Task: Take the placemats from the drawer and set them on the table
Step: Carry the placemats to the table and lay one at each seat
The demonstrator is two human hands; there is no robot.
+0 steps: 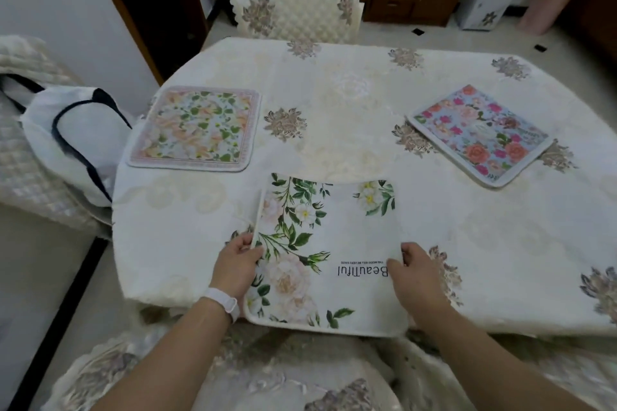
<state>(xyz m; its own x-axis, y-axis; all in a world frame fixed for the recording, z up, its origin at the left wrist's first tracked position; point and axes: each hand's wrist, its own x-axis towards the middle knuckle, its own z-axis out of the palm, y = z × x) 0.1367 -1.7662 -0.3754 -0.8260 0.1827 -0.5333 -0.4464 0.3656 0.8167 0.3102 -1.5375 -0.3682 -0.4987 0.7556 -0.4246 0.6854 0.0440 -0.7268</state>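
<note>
White floral placemat (334,253), printed "Beautiful", overhangs the tabletop's (350,93) near edge. Left hand (237,264) and right hand (415,274) pinch its side edges, fingers closed. Two more placemats lie near the left edge (195,128) and right edge (480,133).

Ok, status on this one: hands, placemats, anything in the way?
Left hand and right hand both gripping the white placemat, near edge overhanging the table. Orange placemat and pink placemat already down. Nothing in the way.
</note>
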